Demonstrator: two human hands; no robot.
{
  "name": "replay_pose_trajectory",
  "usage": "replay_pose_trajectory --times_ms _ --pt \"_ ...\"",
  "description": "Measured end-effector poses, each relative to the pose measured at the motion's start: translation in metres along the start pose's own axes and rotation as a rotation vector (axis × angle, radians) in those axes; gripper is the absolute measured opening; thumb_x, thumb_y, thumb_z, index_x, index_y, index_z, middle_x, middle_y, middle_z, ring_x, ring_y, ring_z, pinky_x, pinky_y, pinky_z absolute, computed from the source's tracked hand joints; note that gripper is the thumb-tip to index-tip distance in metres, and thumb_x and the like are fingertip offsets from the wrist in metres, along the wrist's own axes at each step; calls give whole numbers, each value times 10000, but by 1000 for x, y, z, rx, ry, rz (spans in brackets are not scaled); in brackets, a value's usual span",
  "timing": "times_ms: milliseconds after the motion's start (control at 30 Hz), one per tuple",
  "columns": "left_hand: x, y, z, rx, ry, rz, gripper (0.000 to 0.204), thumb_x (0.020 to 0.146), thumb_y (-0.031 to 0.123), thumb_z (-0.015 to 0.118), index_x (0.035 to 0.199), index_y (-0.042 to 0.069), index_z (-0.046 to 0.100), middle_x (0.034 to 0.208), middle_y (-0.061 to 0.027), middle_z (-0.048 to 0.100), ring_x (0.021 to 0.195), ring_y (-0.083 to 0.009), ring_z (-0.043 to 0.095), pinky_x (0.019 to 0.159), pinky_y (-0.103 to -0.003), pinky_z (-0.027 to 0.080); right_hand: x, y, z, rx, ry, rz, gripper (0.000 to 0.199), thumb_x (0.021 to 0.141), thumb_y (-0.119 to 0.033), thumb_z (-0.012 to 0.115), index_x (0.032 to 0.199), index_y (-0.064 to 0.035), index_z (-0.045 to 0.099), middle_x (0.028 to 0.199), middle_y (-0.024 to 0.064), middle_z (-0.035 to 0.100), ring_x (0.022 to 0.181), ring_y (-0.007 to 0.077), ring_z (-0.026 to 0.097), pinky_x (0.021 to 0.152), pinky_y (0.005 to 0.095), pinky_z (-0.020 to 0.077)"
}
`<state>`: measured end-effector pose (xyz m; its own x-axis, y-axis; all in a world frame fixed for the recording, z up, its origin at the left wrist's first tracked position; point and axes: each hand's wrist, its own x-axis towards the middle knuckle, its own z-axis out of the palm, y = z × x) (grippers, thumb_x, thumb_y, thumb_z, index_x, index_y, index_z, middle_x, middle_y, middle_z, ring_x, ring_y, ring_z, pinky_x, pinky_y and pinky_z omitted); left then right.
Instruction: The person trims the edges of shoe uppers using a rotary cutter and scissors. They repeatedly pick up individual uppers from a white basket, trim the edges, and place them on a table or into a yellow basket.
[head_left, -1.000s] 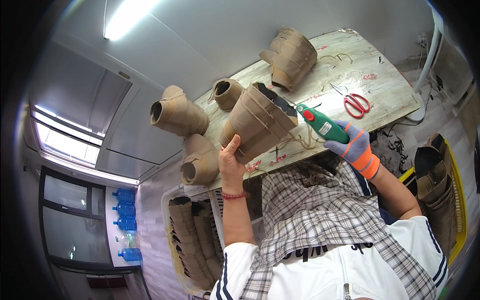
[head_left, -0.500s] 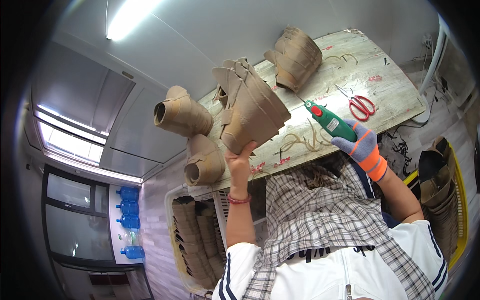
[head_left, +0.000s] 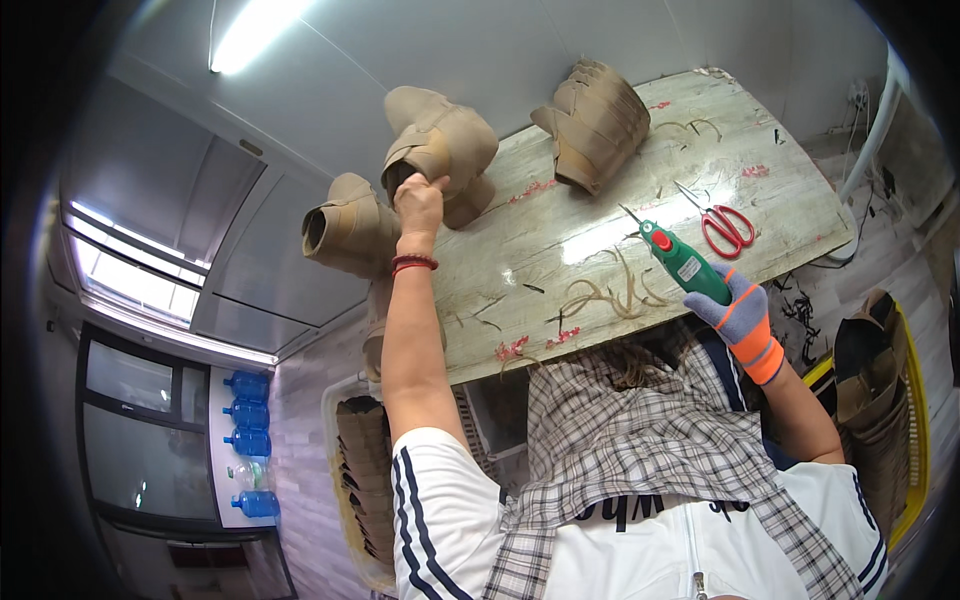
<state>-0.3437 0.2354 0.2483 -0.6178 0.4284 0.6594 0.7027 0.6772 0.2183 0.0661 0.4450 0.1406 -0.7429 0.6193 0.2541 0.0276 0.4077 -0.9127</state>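
My bare left hand (head_left: 418, 208) reaches to the table's far left, fingers closed on the rim of a stack of tan shoe uppers (head_left: 455, 140). The part of its fingers inside the opening is hidden. In my right hand (head_left: 742, 315), in a grey and orange glove, is a green handheld electric tool (head_left: 688, 262) with a red button. Its thin metal tip points away to the far left, above the table. Red-handled scissors (head_left: 726, 229) lie just beyond the tool, blades slightly apart.
More nested tan uppers (head_left: 345, 228) lie at the table's left edge, others (head_left: 597, 125) at its back. Thin tan offcuts (head_left: 615, 292) are scattered on the worn table (head_left: 520, 260). A yellow basket (head_left: 915, 420) of uppers stands right; a pale crate (head_left: 335, 455) holds others at left.
My left hand has carried the stack of shoe uppers up and left, from over the table's middle to its far left. My right hand and the tool have shifted slightly right and nearer.
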Motion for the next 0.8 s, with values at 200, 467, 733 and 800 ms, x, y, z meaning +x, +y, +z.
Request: replay_pose_trajectory --times_ms 200,467,733,800 --pt "-28 44 -45 -1492 48 -448 285 874 125 680 1073 -70 620 1071 -115 656 966 -239 630 850 -374 510 10 -8 -1 -13 75 -69 523 713 -314 832 1094 -9 643 836 92 706 732 106 658 664 267 523" --pt "-90 25 -44 -2347 -373 -870 304 982 171 462 1163 -39 590 1186 -201 621 1079 -332 607 955 -472 489 30 -11 -10 -400 210 -562 594 589 -358 868 1058 -49 674 748 120 645 639 291 612 589 367 482" --pt "-118 32 -26 -2419 -379 -918 331 1005 201 415 1206 -13 566 1191 -184 623 1098 -323 599 962 -477 483 30 5 -25 -536 256 -745 627 579 -400 867 1070 -67 664 700 104 611 602 275 588 563 365 466" --pt "-122 44 -29 -2478 -422 -855 333 1005 205 416 1209 -11 565 1191 -184 623 1106 -322 595 964 -479 482 29 5 -28 -546 259 -747 619 579 -399 866 1063 -69 665 694 101 607 600 271 587 559 365 463"
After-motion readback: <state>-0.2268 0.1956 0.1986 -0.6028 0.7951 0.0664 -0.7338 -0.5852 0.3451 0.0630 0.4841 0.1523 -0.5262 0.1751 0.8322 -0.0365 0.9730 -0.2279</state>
